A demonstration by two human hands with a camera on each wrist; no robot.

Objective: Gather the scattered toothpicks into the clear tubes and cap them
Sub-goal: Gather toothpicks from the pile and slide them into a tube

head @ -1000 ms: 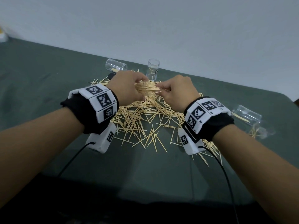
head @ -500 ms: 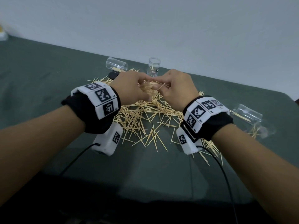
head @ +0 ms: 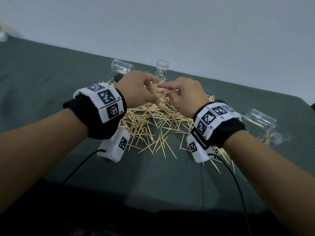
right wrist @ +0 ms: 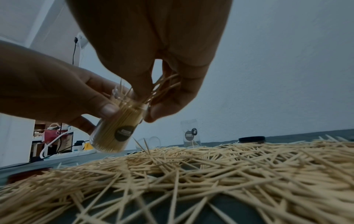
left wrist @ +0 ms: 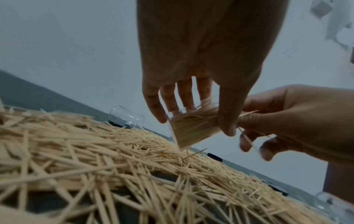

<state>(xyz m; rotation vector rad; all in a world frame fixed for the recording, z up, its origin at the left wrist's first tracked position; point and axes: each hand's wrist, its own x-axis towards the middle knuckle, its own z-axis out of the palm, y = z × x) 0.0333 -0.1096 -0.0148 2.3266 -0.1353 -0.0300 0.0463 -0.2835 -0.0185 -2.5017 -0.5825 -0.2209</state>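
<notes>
My left hand grips a clear tube packed with toothpicks, tilted above the pile; the same tube shows in the left wrist view between thumb and fingers. My right hand pinches a small bunch of toothpicks at the tube's mouth. A wide pile of loose toothpicks covers the green cloth under both hands. An upright clear tube stands behind the hands, a second lies on its side at the back left, and a third lies at the right.
A black cap lies on the table beyond the pile, and another dark cap sits by the back left tube. The green cloth meets a pale wall behind. Black cables run from both wrist units toward the near table edge.
Both hands have risen slightly and moved closer together over the pile. The right hand's toothpicks now meet the mouth of the tube in the left hand.
</notes>
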